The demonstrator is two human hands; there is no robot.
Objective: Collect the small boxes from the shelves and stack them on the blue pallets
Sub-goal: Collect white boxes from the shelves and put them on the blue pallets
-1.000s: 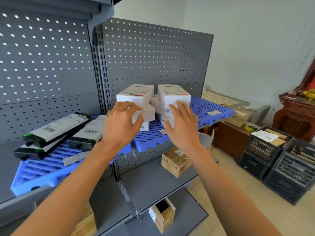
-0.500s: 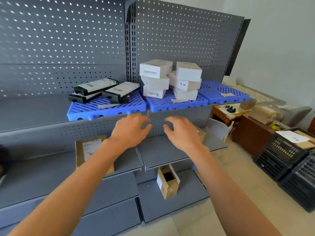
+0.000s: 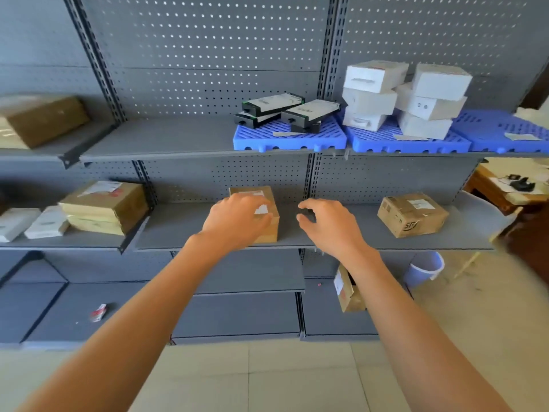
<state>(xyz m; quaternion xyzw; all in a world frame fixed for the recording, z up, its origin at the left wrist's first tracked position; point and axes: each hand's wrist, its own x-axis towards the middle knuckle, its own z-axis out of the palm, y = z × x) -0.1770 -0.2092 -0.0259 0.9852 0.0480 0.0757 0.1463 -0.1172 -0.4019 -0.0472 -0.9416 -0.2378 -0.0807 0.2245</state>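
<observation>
A small brown cardboard box (image 3: 265, 214) with a white label stands on the middle grey shelf (image 3: 184, 224). My left hand (image 3: 237, 223) is in front of its left side with fingers loosely curled; whether it touches the box is unclear. My right hand (image 3: 329, 226) hovers just right of the box, fingers loosely curled and holding nothing. On the shelf above lie three blue pallets side by side: the left one (image 3: 289, 139) carries black-and-white flat boxes (image 3: 286, 110), the middle one (image 3: 386, 141) carries stacked white boxes (image 3: 401, 93), and the right one (image 3: 505, 129) holds only paper slips.
Another brown box (image 3: 413, 214) sits further right on the middle shelf. At the left are stacked tan parcels (image 3: 104, 206) and white flat boxes (image 3: 32, 223), with a large carton (image 3: 38, 120) above. An open box (image 3: 346, 289) and a lilac bucket (image 3: 424, 269) are low right.
Both hands came off the white boxes on the pallet and dropped to the middle shelf. The view pulled back and swung left, bringing the brown box under my hands.
</observation>
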